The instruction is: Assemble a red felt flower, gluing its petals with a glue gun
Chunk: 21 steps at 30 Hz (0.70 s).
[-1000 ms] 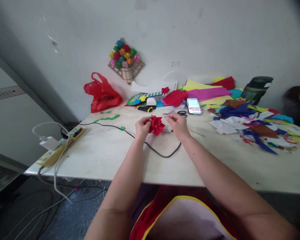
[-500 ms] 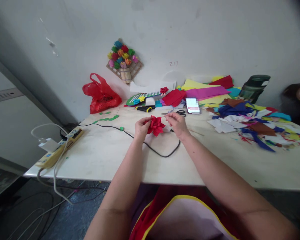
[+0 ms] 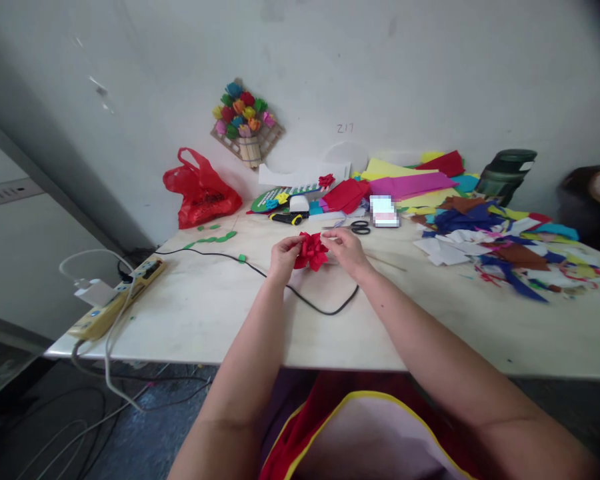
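Note:
A red paper flower (image 3: 311, 251) is held just above the white table (image 3: 205, 307), near its middle. My left hand (image 3: 283, 256) grips the flower from its left side. My right hand (image 3: 347, 249) pinches the flower's right edge with fingertips together. A black cable (image 3: 310, 304) loops on the table under both hands.
Scissors (image 3: 357, 227), a phone (image 3: 384, 211), a black-and-yellow tool (image 3: 286, 218) and red paper sheets (image 3: 347, 194) lie behind the hands. Coloured paper scraps (image 3: 500, 243) cover the right side. A red plastic bag (image 3: 200, 190) and a power strip (image 3: 115, 300) are at left. Another person (image 3: 593, 203) sits at far right.
My right hand has moved left, from a small gap beside the flower to touching its right edge. The left hand and flower have stayed in place.

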Tool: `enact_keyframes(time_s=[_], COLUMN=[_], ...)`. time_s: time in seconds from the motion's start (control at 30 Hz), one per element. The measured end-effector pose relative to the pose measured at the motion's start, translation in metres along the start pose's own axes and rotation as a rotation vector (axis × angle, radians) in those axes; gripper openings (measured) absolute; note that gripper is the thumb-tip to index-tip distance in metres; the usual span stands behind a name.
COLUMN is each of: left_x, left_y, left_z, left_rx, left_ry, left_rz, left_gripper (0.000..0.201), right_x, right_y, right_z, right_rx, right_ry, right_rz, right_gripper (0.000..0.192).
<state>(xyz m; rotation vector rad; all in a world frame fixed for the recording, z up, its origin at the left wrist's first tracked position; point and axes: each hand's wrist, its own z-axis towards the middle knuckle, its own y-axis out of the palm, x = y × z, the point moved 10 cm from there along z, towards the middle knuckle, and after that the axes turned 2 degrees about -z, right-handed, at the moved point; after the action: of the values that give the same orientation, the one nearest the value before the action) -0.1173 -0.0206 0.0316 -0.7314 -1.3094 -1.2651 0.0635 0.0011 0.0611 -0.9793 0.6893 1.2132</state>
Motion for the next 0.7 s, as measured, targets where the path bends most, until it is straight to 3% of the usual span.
enact_keyframes(time_s=[0.4, 0.53, 0.7], left_x=[-0.004, -0.006, 0.0], left_y=[0.016, 0.019, 0.021], left_z=[-0.006, -0.009, -0.013], left_rx=[-0.126, -0.166, -0.185], left_ry=[-0.073, -0.123, -0.085], left_rz=[0.027, -0.023, 0.128], left_gripper=[0.028, 0.032, 0.039], right_x=[-0.004, -0.01, -0.015], right_y=[-0.003, -0.002, 0.006], right_z=[0.005, 0.004, 0.003], right_rx=[0.036, 0.005, -0.084], right_ry=[-0.085, -0.086, -0.121], right_rz=[-0.118, -0.16, -0.203], right_gripper=[0.012, 0.013, 0.012])
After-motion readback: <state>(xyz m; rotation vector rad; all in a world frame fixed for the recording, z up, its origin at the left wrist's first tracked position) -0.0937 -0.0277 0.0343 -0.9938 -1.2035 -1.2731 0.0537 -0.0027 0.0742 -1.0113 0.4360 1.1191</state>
